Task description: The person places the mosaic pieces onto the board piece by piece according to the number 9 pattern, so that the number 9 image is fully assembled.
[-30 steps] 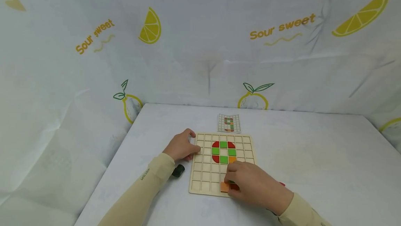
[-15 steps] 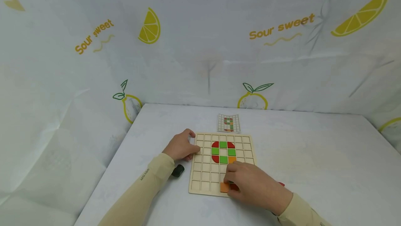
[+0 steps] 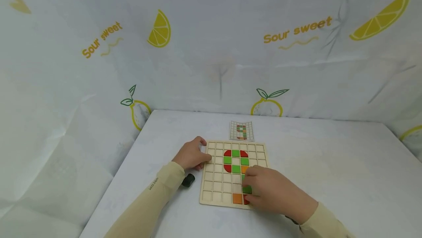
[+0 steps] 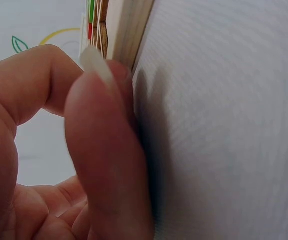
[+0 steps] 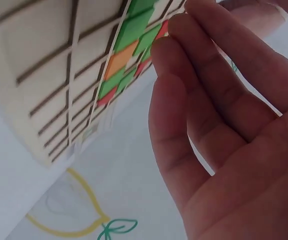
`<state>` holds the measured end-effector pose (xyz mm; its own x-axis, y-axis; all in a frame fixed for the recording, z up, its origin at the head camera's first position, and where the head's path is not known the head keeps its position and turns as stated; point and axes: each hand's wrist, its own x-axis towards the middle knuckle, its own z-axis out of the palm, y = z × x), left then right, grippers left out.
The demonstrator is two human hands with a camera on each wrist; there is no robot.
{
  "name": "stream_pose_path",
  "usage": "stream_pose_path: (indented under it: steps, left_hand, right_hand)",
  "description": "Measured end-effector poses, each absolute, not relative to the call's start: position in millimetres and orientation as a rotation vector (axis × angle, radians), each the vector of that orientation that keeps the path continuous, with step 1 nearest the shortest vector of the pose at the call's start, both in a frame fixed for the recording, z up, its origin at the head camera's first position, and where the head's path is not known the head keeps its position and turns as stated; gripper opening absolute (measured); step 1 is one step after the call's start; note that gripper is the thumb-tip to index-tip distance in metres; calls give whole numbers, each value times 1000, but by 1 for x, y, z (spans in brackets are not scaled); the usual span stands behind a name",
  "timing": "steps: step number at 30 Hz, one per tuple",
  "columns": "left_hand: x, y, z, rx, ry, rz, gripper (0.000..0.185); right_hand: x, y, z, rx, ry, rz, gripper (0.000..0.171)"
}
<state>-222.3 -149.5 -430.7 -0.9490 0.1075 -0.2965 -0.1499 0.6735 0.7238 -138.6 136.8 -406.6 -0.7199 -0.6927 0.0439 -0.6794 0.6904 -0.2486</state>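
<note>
A pale wooden grid board lies on the white table. Green, red and orange tiles sit in its cells in a 9-like shape. My left hand holds the board's left edge, thumb at the rim and index finger bent near the far corner. In the left wrist view the thumb lies beside the board's side. My right hand is over the near right part, fingertips right at a green tile and thumb by a red tile. Left of that sits an orange tile. The right hand hides the board's near right corner.
Behind the board lies a small card printed with a grid and a similar coloured figure. A dark cylindrical piece is by the left sleeve. White cloth with lemon prints hangs behind the table.
My right hand has shifted slightly right, uncovering the green tiles in the right column. A bit of red seen beyond its wrist is now hidden. The left hand stays put.
</note>
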Motion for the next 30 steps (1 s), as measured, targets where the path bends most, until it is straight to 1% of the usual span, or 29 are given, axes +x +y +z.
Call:
stream_pose_path:
  steps: [7,12,21,23,30]
  left_hand:
    - [-222,-149,-431,-34,2595,1144,55]
    - [-224,-150,-431,-45,2597,1135,55]
    - [-222,-148,-432,-71,2601,1120,54]
    - [-222,-147,-432,-72,2597,1119,53]
    - [-222,-146,-433,-68,2596,1121,53]
  right_hand:
    - [-137,179,-400,-887,2877,-367,18]
    - [-132,209,-407,-747,2881,-321,20]
    - [-124,242,-423,-814,2931,-315,21]
    - [-122,248,-424,-789,2930,-318,22]
    - [-116,263,-425,-574,2975,-256,25]
